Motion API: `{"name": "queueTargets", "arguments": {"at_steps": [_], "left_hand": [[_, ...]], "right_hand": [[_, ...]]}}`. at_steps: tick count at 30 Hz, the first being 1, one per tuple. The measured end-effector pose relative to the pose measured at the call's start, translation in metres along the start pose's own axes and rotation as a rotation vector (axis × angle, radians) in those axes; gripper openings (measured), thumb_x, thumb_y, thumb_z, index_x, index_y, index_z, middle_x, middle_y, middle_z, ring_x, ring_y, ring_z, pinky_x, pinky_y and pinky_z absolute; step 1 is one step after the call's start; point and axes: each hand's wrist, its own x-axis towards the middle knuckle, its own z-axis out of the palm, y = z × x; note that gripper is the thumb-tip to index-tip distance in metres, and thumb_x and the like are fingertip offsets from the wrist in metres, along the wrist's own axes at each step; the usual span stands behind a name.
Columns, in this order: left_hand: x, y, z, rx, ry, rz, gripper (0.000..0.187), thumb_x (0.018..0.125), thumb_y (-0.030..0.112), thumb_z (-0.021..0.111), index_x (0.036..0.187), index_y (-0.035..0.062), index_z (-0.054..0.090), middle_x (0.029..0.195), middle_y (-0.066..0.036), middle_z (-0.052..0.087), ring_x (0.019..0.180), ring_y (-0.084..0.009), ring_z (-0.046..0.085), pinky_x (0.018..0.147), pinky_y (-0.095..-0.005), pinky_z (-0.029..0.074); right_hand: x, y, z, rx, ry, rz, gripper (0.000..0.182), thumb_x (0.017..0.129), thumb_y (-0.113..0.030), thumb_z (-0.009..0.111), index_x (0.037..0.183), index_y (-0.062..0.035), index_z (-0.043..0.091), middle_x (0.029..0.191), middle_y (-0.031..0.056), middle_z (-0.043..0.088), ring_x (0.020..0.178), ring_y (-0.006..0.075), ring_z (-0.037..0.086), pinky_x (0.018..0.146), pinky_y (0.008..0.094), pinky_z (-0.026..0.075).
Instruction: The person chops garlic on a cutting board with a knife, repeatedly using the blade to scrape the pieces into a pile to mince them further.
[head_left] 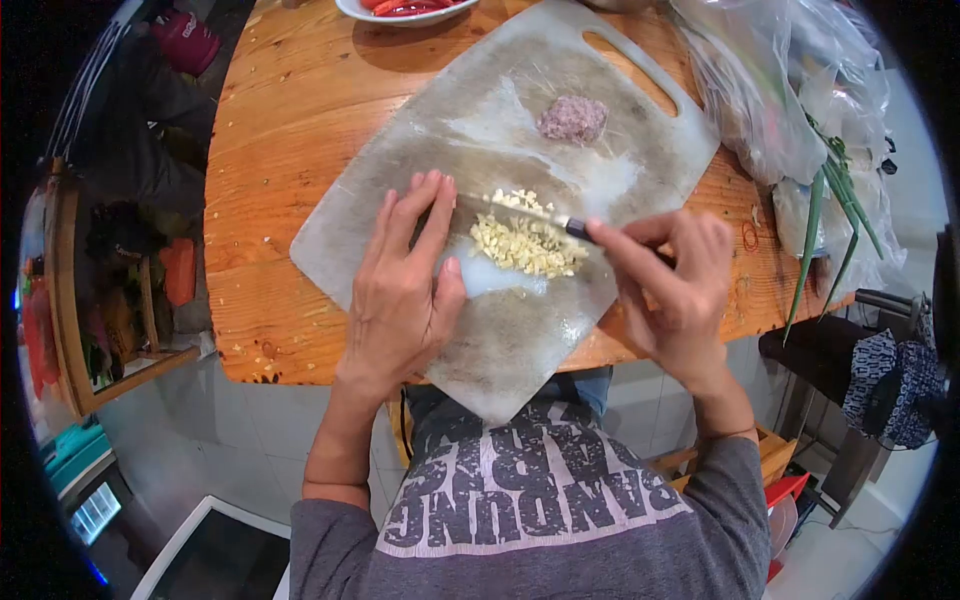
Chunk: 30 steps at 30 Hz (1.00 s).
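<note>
My right hand (680, 285) grips a knife (576, 228) by its dark handle. The blade lies slantwise over a pile of finely chopped pale yellow bits (530, 245), which look like garlic. My left hand (400, 275) is stretched out flat, its fingertips at the blade's tip end; whether they press on the blade is hard to tell. Under both hands is a large, worn, whitish cutting board (410, 140), with a cut-out handle at its far right. Farther up the board sits a small pinkish minced mound (573, 119).
The board lies on a wooden table (270, 200), its near corner jutting past the edge. At the far side stands a white plate (430, 16) with red chillies. Plastic bags (770, 90) and green onion leaves (845, 200) lie at the right.
</note>
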Motion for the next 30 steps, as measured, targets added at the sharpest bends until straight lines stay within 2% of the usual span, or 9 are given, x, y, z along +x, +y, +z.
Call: {"name": "queueTargets", "arguments": {"at_steps": [5, 8, 12, 18, 22, 25, 30], "left_hand": [[0.003, 0.001, 0.003, 0.099, 0.020, -0.011, 0.066, 0.089, 0.011, 0.054, 0.150, -0.0072, 0.040, 0.150, -0.025, 0.044, 0.144, -0.0409, 0.039, 0.122, -0.0513, 0.026], [0.002, 0.000, 0.002, 0.057, 0.000, -0.006, 0.067, 0.089, 0.013, 0.054, 0.151, -0.0074, 0.039, 0.151, -0.025, 0.043, 0.144, -0.0408, 0.038, 0.122, -0.0513, 0.026], [0.003, 0.002, 0.001, 0.067, -0.009, 0.001, 0.067, 0.089, 0.013, 0.054, 0.150, -0.0079, 0.039, 0.151, -0.025, 0.043, 0.144, -0.0409, 0.038, 0.122, -0.0513, 0.026], [0.004, 0.000, -0.001, 0.043, -0.016, 0.007, 0.066, 0.088, 0.012, 0.054, 0.149, -0.0082, 0.041, 0.150, -0.025, 0.044, 0.144, -0.0416, 0.039, 0.122, -0.0516, 0.027], [0.000, 0.002, 0.000, 0.027, -0.021, 0.007, 0.066, 0.087, 0.012, 0.055, 0.148, -0.0085, 0.042, 0.148, -0.026, 0.046, 0.143, -0.0420, 0.041, 0.122, -0.0516, 0.028], [-0.001, 0.002, -0.001, 0.053, -0.011, 0.010, 0.067, 0.086, 0.012, 0.056, 0.148, -0.0083, 0.042, 0.148, -0.025, 0.046, 0.142, -0.0419, 0.041, 0.121, -0.0514, 0.028], [-0.002, 0.003, 0.000, 0.046, -0.029, 0.000, 0.068, 0.086, 0.014, 0.055, 0.150, -0.0060, 0.042, 0.149, -0.024, 0.045, 0.143, -0.0413, 0.040, 0.122, -0.0519, 0.028]], "right_hand": [[0.004, 0.020, 0.032, 0.162, 0.007, 0.037, 0.049, 0.070, -0.002, 0.073, 0.118, -0.0118, 0.074, 0.088, 0.0039, 0.060, 0.081, 0.0232, 0.055, 0.078, 0.0383, 0.040], [0.001, 0.011, 0.017, 0.106, -0.004, -0.017, 0.052, 0.070, -0.002, 0.073, 0.122, -0.0125, 0.073, 0.089, 0.0048, 0.059, 0.081, 0.0243, 0.055, 0.078, 0.0388, 0.040], [-0.006, 0.007, 0.022, 0.153, -0.039, 0.052, 0.054, 0.067, 0.000, 0.072, 0.119, -0.0123, 0.075, 0.086, 0.0055, 0.059, 0.077, 0.0237, 0.055, 0.072, 0.0370, 0.044], [-0.013, -0.005, 0.009, 0.116, -0.029, 0.047, 0.054, 0.068, -0.001, 0.073, 0.121, -0.0128, 0.074, 0.087, 0.0060, 0.059, 0.075, 0.0229, 0.056, 0.060, 0.0343, 0.046], [-0.011, -0.001, 0.013, 0.133, -0.072, 0.091, 0.053, 0.067, -0.002, 0.073, 0.119, -0.0132, 0.075, 0.087, 0.0041, 0.059, 0.076, 0.0220, 0.057, 0.059, 0.0336, 0.046], [-0.014, -0.013, 0.011, 0.106, -0.075, 0.084, 0.051, 0.069, -0.003, 0.073, 0.119, -0.0129, 0.075, 0.086, 0.0035, 0.058, 0.077, 0.0217, 0.056, 0.062, 0.0349, 0.044], [-0.014, -0.006, 0.008, 0.080, -0.072, 0.054, 0.049, 0.071, -0.006, 0.073, 0.120, -0.0130, 0.075, 0.083, 0.0029, 0.055, 0.077, 0.0219, 0.055, 0.076, 0.0387, 0.039]]}}
